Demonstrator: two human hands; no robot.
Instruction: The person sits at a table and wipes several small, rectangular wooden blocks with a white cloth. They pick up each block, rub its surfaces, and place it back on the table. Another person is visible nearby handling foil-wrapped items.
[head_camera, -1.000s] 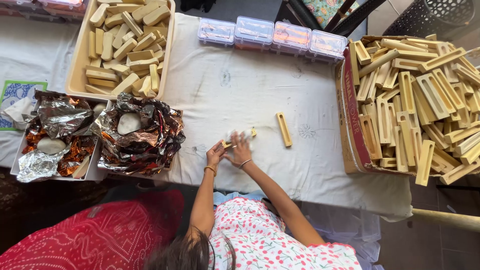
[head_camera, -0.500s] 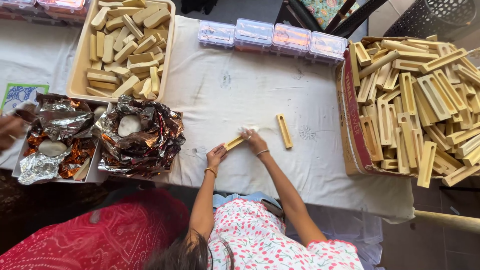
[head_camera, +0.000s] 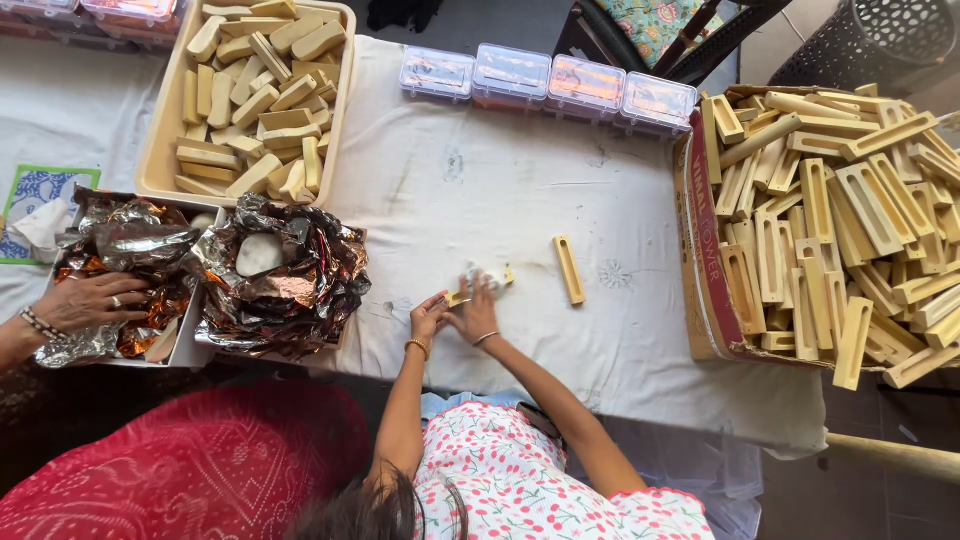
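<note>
My left hand (head_camera: 428, 316) pinches the near end of a yellow slotted bar (head_camera: 458, 296) that lies slanted on the white tablecloth (head_camera: 500, 190). My right hand (head_camera: 480, 314) rests on the same bar, fingers pressing a soft white lump (head_camera: 487, 273) against its far end. A second yellow slotted bar (head_camera: 569, 269) lies loose just right of my hands.
A cardboard box (head_camera: 700, 250) on the right is heaped with slotted bars. At top left a tray (head_camera: 160, 150) holds solid blocks. Two foil-lined trays (head_camera: 300, 290) with white lumps stand left; another person's hand (head_camera: 90, 300) rests on one. Clear lidded boxes (head_camera: 545, 80) line the far edge.
My right hand slid out along the bar and has come back over the white lump. Another person's hand has moved from the left edge onto the foil tray.
</note>
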